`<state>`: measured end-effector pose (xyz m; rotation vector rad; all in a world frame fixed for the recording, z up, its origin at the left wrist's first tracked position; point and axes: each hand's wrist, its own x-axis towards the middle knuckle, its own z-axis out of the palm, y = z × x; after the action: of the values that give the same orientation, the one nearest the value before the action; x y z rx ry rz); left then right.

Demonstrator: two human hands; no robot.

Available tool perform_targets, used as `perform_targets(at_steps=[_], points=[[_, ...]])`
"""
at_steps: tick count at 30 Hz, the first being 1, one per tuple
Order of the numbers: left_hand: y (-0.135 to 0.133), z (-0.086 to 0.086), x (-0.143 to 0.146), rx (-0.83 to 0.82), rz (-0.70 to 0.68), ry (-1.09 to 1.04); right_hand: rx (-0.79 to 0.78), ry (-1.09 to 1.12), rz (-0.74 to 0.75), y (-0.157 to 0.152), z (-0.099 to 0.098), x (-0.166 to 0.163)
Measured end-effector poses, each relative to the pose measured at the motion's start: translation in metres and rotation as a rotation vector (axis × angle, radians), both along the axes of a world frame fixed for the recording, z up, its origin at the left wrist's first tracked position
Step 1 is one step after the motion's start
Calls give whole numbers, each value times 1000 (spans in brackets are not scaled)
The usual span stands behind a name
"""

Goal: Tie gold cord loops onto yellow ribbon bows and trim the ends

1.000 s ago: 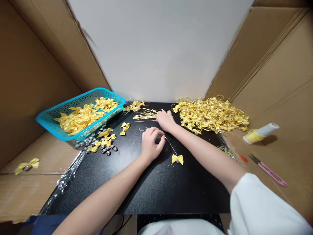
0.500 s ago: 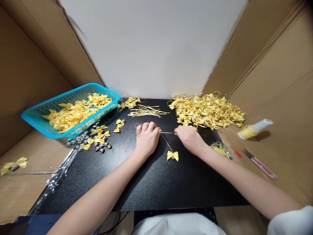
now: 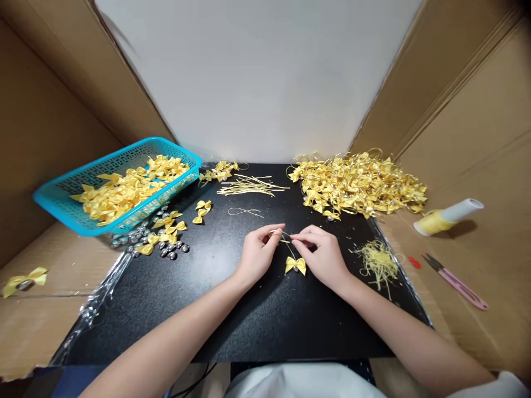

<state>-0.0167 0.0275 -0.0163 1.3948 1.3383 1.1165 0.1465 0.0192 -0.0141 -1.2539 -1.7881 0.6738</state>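
Note:
My left hand [image 3: 260, 251] pinches a thin gold cord [image 3: 292, 253] between thumb and forefinger. Close by on the right, the fingertips of my right hand [image 3: 321, 255] are closed on the same cord. From between the hands the cord runs down to a yellow ribbon bow [image 3: 295, 265] with a small silver bell at its middle, lying on the black tabletop. The exact way the strands cross at my fingertips is too fine to make out. Behind my left hand lies a loose looped cord [image 3: 244, 211].
Yellow bows fill a blue basket [image 3: 159, 190] at left; silver bells [image 3: 172, 251] lie in front. Cut gold cords [image 3: 253, 186] lie at the back, beside a heap of corded bows [image 3: 360, 185]. Right: thread scraps [image 3: 379, 262], a spool [image 3: 448, 217], pink-handled snips [image 3: 460, 287].
Both hands have come nearer to my body and closer together. The cord that was stretched straight between them is now gathered at the fingertips. The looped cord behind is uncovered.

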Motion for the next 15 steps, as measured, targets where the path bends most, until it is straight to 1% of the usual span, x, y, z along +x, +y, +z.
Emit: perform_targets(at_steps=[5,9,12,15], points=[[-3,-1,6,-54,36,-144,-177,372,-90,-3,-4,3],[-5,-2,10,-55,75,-197,-410,671,-119,-8,-5,-1],[-5,-2,11,-54,102,-217,-532,810,-141,-13,-6,-9],[-5,-2,11,-35,138,-211,-558,869,-148,-18,-6,-15]])
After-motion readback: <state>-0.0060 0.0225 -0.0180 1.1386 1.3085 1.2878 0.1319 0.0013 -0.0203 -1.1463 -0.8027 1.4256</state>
